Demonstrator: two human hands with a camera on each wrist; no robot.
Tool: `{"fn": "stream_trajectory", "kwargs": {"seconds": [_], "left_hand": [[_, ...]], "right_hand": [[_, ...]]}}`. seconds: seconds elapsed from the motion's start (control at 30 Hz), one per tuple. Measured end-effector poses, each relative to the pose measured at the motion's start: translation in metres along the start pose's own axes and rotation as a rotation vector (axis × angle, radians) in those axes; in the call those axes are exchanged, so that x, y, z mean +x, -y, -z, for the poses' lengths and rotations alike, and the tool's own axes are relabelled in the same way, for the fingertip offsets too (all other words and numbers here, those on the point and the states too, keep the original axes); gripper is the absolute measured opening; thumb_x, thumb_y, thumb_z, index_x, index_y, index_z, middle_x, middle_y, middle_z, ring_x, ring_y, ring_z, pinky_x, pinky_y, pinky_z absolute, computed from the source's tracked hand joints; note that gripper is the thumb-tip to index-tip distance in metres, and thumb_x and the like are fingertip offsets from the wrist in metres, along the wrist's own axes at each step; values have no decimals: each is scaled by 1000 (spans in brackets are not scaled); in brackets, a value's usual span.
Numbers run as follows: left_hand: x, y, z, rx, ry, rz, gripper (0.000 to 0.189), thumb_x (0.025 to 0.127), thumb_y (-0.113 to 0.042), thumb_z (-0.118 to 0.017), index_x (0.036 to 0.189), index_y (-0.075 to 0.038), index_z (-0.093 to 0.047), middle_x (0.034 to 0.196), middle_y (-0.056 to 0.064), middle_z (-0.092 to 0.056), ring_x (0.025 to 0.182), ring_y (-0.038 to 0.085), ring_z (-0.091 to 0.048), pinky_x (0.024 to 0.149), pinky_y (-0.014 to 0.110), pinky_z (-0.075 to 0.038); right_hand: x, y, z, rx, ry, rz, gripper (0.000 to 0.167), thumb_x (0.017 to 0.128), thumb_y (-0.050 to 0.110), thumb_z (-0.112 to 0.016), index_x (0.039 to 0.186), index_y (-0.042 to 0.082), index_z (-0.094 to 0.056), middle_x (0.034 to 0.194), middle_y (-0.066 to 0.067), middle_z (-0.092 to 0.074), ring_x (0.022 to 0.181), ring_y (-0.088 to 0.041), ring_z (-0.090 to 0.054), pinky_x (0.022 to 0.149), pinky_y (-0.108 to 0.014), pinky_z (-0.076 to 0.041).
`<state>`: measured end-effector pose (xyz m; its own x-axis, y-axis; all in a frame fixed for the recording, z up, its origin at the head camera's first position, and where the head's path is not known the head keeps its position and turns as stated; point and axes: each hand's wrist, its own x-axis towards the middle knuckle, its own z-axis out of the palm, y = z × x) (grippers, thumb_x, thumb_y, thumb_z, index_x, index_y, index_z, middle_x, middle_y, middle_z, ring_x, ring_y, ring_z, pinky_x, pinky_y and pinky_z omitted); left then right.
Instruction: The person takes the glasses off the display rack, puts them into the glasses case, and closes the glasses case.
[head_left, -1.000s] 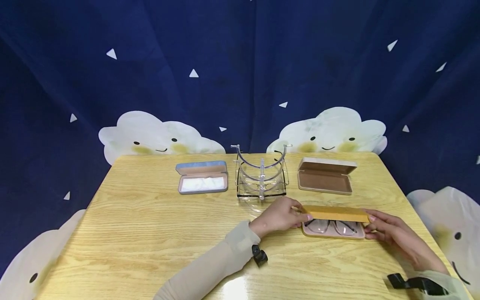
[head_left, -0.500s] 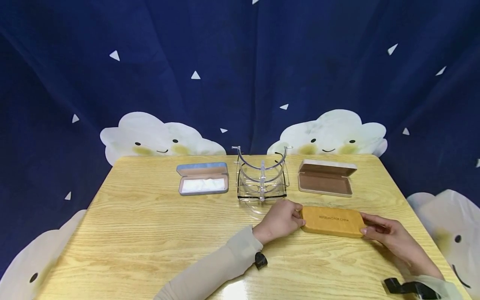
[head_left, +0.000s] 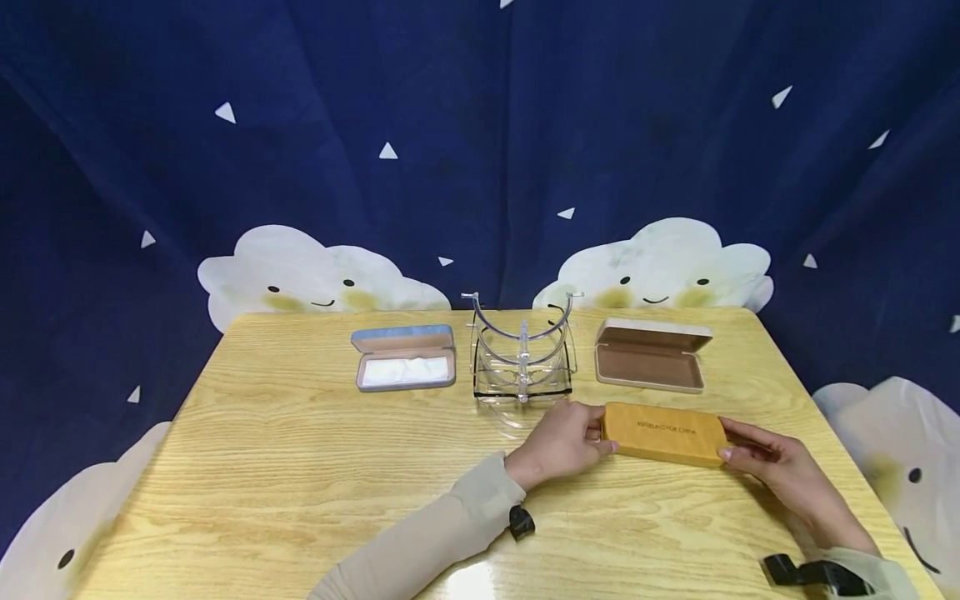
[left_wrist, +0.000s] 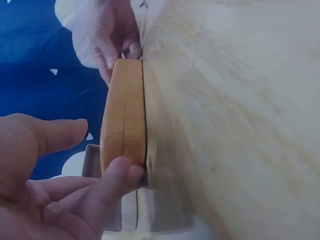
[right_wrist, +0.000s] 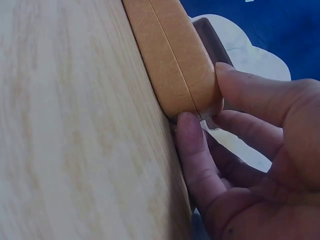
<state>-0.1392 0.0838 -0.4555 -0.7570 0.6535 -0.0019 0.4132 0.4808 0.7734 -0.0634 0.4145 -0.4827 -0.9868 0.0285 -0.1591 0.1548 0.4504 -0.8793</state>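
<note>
Head view: I have the orange case (head_left: 663,436) right of centre in the frame, lid closed, lettering up, left end slightly higher in the frame than the right. Left hand (head_left: 558,443): grip clamped on the case's left end. Right hand (head_left: 797,482): grip clamped on the right end. Both wrist views show fingertips on the case; in the left one, one digit stands off it. I can't tell if the case bottom touches the worktop (head_left: 315,467) or is just lifted.

Edges: right side is my tight one. Worktop edge slants down to the lower right of the frame, right hand near it, black strap (head_left: 821,575) too. Back edge runs across mid-frame, dark blue curtain (head_left: 375,67) directly above it.

Neighbours: beige case (head_left: 645,368), lid up, just above the orange one. Clear stand (head_left: 523,367) holding eyeglasses (head_left: 555,392) just up-left of the left hand, so I read little room there. Blue case (head_left: 402,338), lid up, white cloth (head_left: 406,370) inside, well apart, left of the stand.

Room: wide bare wood from left to lower centre, cut by the left sleeve (head_left: 420,537). Smaller patch below the orange case, between the forearms.
</note>
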Motion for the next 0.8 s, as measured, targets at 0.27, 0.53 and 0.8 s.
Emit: {"fn": "stream_trajectory", "kwargs": {"seconds": [0.27, 0.53, 0.8], "left_hand": [[-2, -2, 5, 77, 33, 47, 24, 99, -33, -73, 81, -18, -66, 56, -14, -48, 47, 0, -38, 118, 27, -46], [-4, -2, 6, 33, 24, 89, 29, 99, -36, -73, 107, -9, -77, 55, -13, -47, 44, 1, -32, 54, 18, -38], [-9, -4, 15, 12, 0, 140, 55, 98, -45, -72, 139, -9, -67, 106, 3, -81, 75, -1, -68, 73, 17, -56]], "right_hand": [[0, -2, 0, 36, -1, 21, 52, 99, 4, -70, 149, 11, -58, 111, 38, -63, 95, 9, -68, 76, -16, -60], [-1, 1, 2, 89, -17, 34, 38, 100, 4, -68, 134, 20, -69, 104, 24, -72, 91, 3, -72, 74, -19, -62], [-1, 12, 3, -26, -108, 75, 27, 102, 10, -67, 129, 9, -69, 97, 23, -74, 84, 3, -72, 68, -21, -61]]}}
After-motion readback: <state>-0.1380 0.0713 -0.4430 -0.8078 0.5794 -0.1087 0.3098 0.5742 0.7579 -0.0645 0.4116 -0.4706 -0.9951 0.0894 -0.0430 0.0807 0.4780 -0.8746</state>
